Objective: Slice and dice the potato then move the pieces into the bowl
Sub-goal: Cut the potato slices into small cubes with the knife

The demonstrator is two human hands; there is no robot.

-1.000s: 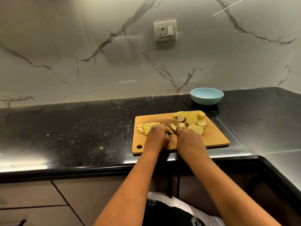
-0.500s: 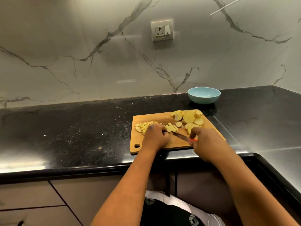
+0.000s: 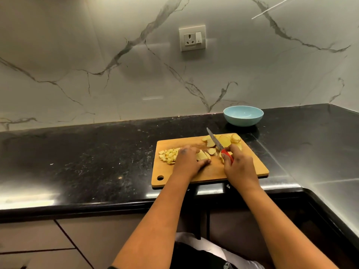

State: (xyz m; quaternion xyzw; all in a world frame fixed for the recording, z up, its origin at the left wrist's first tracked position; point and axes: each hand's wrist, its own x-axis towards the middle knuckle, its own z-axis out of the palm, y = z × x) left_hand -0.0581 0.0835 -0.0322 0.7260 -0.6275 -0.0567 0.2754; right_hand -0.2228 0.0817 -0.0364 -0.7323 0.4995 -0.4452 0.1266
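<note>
On the black countertop (image 3: 97,152), near its front edge, a person dices potato on a wooden cutting board (image 3: 242,171).

The board sits at the counter's front edge, hanging hole at its near left corner; bare counter stretches wide to its left and some lies to the right before the corner. The blue bowl (image 3: 243,115) stands apart beyond the board's far right corner, by the wall. The left hand (image 3: 189,162) lies on the board, fingers together over cut potato strips (image 3: 202,155). The right hand (image 3: 240,167) grips the knife (image 3: 218,144) by its red handle, blade raised, pointing away over the potato slices (image 3: 225,139) at the far right corner. Diced potato pieces (image 3: 168,156) are heaped toward the board's left edge.
</note>
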